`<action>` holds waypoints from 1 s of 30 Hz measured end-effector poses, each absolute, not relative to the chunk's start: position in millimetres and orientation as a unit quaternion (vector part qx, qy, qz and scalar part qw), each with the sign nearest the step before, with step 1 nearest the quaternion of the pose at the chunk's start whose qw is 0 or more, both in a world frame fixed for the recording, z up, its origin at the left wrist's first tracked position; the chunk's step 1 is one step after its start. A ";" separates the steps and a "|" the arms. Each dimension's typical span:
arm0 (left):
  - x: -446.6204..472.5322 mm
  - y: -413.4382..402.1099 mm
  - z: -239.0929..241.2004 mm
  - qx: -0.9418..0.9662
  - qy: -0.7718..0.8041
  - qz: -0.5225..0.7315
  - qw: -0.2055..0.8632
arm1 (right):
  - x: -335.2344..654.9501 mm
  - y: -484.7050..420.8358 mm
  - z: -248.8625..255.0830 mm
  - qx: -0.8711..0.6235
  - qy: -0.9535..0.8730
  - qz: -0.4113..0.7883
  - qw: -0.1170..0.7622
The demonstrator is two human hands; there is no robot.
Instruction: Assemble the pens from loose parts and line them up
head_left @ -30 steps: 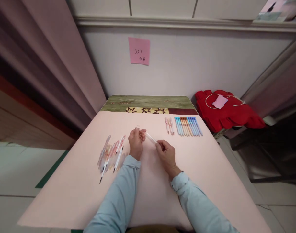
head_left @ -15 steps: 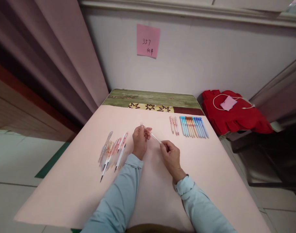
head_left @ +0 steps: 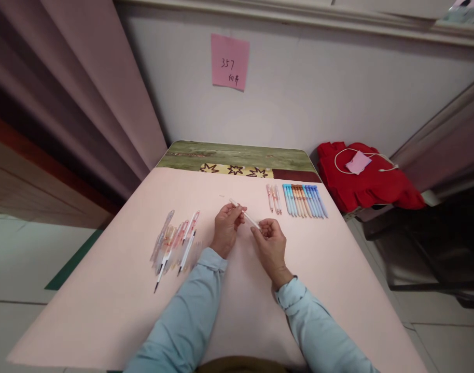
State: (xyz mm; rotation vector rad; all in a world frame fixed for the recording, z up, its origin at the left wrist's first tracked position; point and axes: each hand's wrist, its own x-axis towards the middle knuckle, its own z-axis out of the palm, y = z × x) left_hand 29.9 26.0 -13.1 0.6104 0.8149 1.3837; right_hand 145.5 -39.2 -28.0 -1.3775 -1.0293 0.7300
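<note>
Both hands hold one thin white pen over the middle of a pink-covered table. My left hand pinches the pen's far end. My right hand pinches its near end. Left of my hands lies a loose heap of pen parts, clear and pink barrels and white refills. At the far right, a neat row of blue and orange pens lies side by side, with three pink pens just left of it.
A pink sticky note hangs on the wall behind. A red cloth with a white cable and a pink note sits right of the table. Curtains hang at the left.
My hands have drawn closer together along the pen, the right hand sliding up toward the left. The camera has shifted slightly.
</note>
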 end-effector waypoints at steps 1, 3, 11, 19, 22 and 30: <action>30.2 25.1 -13.0 0.265 0.358 0.606 0.659 | 145.9 -39.0 -27.7 -0.595 -0.442 0.312 0.595; 31.2 23.0 -12.3 0.266 0.359 0.596 0.667 | 146.7 -38.9 -26.9 -0.595 -0.445 0.310 0.593; 35.2 16.7 -9.9 0.295 0.354 0.573 0.678 | 148.5 -42.4 -24.2 -0.587 -0.441 0.352 0.581; 33.0 18.5 -13.3 0.302 0.371 0.585 0.655 | 150.1 -40.4 -27.2 -0.598 -0.472 0.330 0.557; 33.1 19.4 -13.8 0.309 0.374 0.590 0.645 | 150.2 -40.6 -26.5 -0.593 -0.482 0.344 0.546; 33.2 19.3 -12.4 0.304 0.381 0.600 0.635 | 149.9 -41.1 -26.7 -0.605 -0.498 0.328 0.528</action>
